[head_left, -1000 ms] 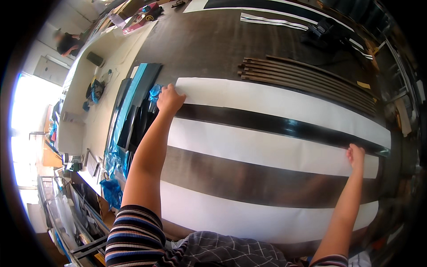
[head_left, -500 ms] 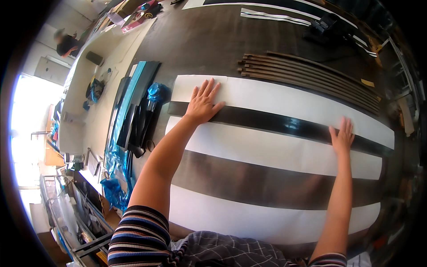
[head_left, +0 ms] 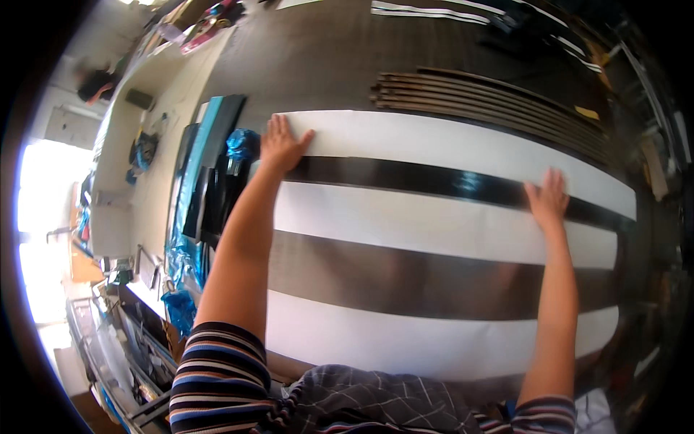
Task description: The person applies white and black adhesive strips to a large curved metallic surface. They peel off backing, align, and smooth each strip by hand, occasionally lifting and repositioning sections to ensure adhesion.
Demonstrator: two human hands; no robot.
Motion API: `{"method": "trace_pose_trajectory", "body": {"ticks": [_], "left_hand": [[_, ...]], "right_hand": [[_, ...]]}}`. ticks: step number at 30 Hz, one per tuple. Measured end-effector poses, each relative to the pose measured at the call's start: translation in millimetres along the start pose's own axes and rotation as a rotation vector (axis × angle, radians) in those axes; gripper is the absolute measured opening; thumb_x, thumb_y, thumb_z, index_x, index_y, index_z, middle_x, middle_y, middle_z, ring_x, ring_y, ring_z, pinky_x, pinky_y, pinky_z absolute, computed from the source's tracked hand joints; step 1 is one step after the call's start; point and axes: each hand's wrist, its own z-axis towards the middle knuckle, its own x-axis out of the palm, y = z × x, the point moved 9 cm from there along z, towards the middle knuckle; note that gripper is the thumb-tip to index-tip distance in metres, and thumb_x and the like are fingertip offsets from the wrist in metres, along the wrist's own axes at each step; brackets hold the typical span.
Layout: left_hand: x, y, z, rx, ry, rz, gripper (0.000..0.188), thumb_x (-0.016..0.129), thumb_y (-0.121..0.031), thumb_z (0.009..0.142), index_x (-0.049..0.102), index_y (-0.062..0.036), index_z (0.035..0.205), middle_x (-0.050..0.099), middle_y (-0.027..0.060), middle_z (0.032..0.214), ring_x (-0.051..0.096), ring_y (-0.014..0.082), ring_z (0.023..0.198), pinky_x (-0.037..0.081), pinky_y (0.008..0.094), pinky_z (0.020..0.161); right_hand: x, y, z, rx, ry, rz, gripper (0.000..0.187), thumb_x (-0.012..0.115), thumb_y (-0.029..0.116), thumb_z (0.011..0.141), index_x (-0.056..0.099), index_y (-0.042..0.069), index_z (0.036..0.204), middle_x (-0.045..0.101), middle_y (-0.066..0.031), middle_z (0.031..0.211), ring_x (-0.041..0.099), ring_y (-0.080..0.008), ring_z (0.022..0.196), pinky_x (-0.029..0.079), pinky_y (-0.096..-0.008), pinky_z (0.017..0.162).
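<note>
Three long white strips lie crosswise on a dark table. On the far white strip (head_left: 434,137), my left hand (head_left: 285,145) rests at the left end, palm down, its fingers spread. A glossy black strip (head_left: 405,173) runs along that strip's near edge, and my left wrist crosses its left end. My right hand (head_left: 548,197) lies flat toward the right, over the black strip, with its fingertips on the far white strip. Closer to me are the middle white strip (head_left: 405,217) and the near white strip (head_left: 434,347). Neither hand grips anything.
Several brown bars (head_left: 477,98) lie side by side beyond the far strip. Left of the strips are dark and blue lengths (head_left: 206,137) and crumpled blue film (head_left: 242,145). A black device (head_left: 510,32) sits at the far right. Another person (head_left: 97,83) is at the far left.
My left hand has slid left to the far white strip's end. My right hand stays near the same part of the black strip. The whole view has shifted slightly.
</note>
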Motion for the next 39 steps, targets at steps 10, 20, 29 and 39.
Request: {"method": "trace_pose_trajectory", "body": {"ticks": [10,20,29,39], "left_hand": [[-57.4,-23.6,-298.3,0.455,0.571,-0.719,0.025,0.063,-0.022,0.090,0.069,-0.0054,0.107,0.070,0.0125,0.100,0.066,0.0224,0.094,0.052,0.0338,0.084],[74.8,218.4,-743.2,-0.822,0.935,-0.976,0.024,0.065,-0.026,0.084,0.071,-0.0076,0.097,0.069,0.0060,0.090,0.064,0.0166,0.079,0.051,0.0284,0.070],[116.5,350.9,-892.1,-0.967,0.553,-0.909,0.025,0.067,-0.024,0.080,0.070,-0.0064,0.097,0.066,0.0099,0.095,0.062,0.0217,0.086,0.049,0.0309,0.075],[16.0,331.0,-751.8,-0.254,0.076,-0.739,0.027,0.070,-0.022,0.075,0.069,-0.0052,0.096,0.062,0.0141,0.100,0.059,0.0274,0.093,0.046,0.0336,0.081]], "right_hand": [[-103.5,103.7,-130.4,-0.434,-0.088,0.958,0.052,0.063,0.025,0.090,0.047,-0.002,0.131,0.057,-0.0211,0.127,0.054,-0.0348,0.119,0.042,-0.0387,0.100],[-11.3,107.5,-513.8,-0.644,1.316,0.446,0.027,0.064,0.026,0.080,0.069,0.003,0.093,0.068,-0.0179,0.087,0.065,-0.0282,0.078,0.050,-0.0353,0.071],[-30.4,156.7,-629.5,-0.427,1.430,0.199,0.022,0.064,0.015,0.077,0.069,0.001,0.093,0.068,-0.0193,0.093,0.065,-0.0288,0.086,0.049,-0.0351,0.074],[24.3,84.6,-734.0,0.073,0.562,0.602,0.016,0.057,0.014,0.087,0.067,0.003,0.092,0.067,-0.0147,0.087,0.066,-0.0284,0.079,0.050,-0.0354,0.069]]}}
